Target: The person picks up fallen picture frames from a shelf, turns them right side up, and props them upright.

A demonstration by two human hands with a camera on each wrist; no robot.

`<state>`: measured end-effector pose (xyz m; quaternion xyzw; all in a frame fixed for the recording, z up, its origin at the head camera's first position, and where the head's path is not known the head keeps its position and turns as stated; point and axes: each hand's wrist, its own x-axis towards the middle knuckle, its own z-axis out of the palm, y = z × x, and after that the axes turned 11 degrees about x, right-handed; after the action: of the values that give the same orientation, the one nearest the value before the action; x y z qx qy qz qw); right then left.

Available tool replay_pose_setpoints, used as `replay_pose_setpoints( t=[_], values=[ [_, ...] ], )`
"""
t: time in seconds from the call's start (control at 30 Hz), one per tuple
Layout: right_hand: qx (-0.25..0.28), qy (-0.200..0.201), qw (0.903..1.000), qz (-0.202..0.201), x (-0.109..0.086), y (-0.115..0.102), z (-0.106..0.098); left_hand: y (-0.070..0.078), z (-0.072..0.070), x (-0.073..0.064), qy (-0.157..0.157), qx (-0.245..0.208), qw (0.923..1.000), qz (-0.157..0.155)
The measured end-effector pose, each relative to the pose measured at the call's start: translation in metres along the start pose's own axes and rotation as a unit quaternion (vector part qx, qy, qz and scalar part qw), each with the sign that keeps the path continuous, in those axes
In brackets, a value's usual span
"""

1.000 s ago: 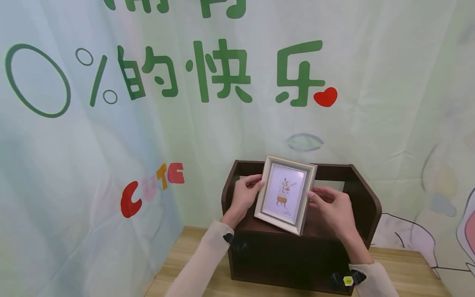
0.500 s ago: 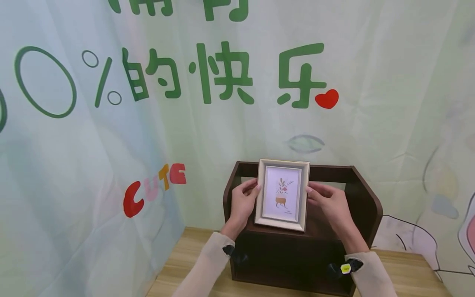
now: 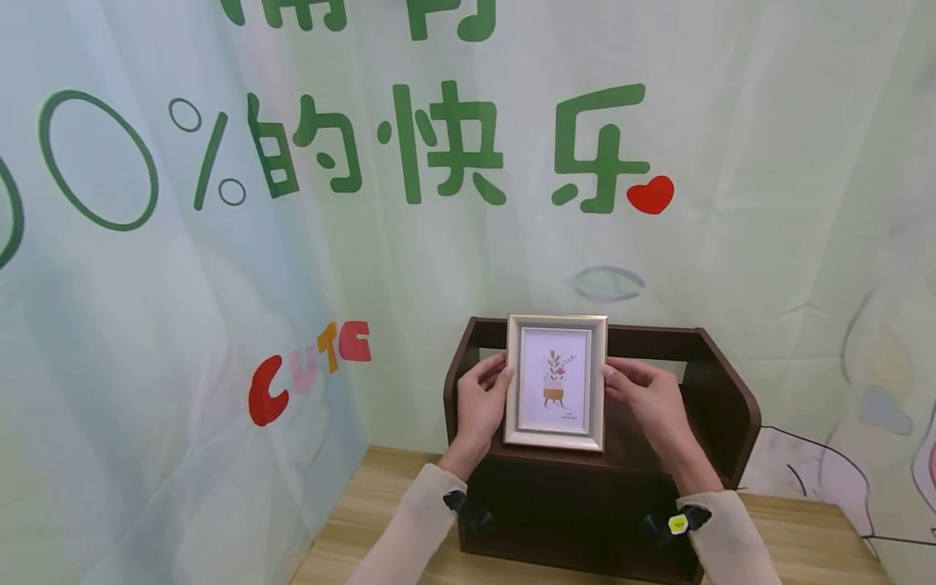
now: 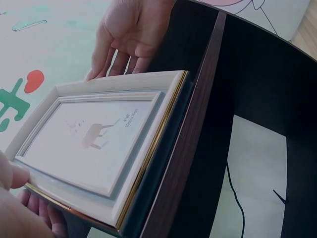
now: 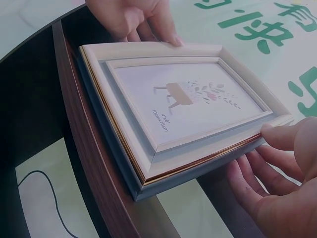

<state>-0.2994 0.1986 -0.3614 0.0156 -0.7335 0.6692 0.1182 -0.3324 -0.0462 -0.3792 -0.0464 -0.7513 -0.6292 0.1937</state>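
A cream picture frame (image 3: 514, 406) with a gold outer line stands almost upright at the dark brown shelf (image 3: 578, 508), its printed plant picture facing me. My left hand (image 3: 480, 406) pinches its left edge, thumb in front and fingers behind. On the opposite edge, my right hand (image 3: 654, 406) does likewise. In the right wrist view, the frame's lower edge lies close along the wooden shelf board (image 5: 79, 109); whether they touch I cannot tell. The frame's back is mostly hidden.
The shelf has raised side panels (image 3: 720, 390) and stands on a light wooden table (image 3: 366, 504). Behind it and to the left hangs a pale green cloth (image 3: 424, 268) with green lettering and a red heart (image 3: 651, 195).
The picture frame has turned from a tilt to nearly straight and shifted slightly left. Both hands have kept hold of its sides. The head view has shifted a little.
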Motion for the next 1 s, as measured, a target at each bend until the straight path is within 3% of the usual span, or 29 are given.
replay_pose_setpoints(
  t=[0.27,0.4,0.57,0.7,0.77,0.83,0.93,1.0],
  values=[
    [0.008,0.0,1.0,-0.006,0.0,0.001,0.003,-0.001,-0.001,0.0,0.004,0.002,1.0,0.001],
    [0.002,0.001,1.0,-0.007,-0.001,0.0,0.003,0.001,-0.004,-0.001,-0.014,0.016,0.9998,0.005],
    [-0.027,0.008,0.9995,-0.016,-0.007,0.0,-0.002,0.011,-0.015,-0.02,-0.051,0.105,0.9925,0.036],
    [-0.072,0.01,0.9967,-0.035,-0.02,-0.002,-0.011,0.025,-0.031,-0.042,-0.058,0.166,0.9797,0.096],
    [-0.099,0.009,0.9938,-0.048,-0.028,-0.005,-0.016,0.033,-0.043,-0.048,-0.057,0.178,0.9718,0.143],
    [-0.13,0.013,0.9886,-0.074,-0.037,-0.011,-0.021,0.039,-0.058,-0.05,-0.052,0.198,0.9585,0.198],
    [-0.163,0.024,0.9775,-0.131,-0.051,-0.021,-0.031,0.041,-0.081,-0.045,-0.037,0.249,0.9267,0.279],
    [-0.18,0.029,0.9683,-0.171,-0.06,-0.027,-0.041,0.039,-0.097,-0.039,-0.024,0.301,0.8985,0.319]
  ],
)
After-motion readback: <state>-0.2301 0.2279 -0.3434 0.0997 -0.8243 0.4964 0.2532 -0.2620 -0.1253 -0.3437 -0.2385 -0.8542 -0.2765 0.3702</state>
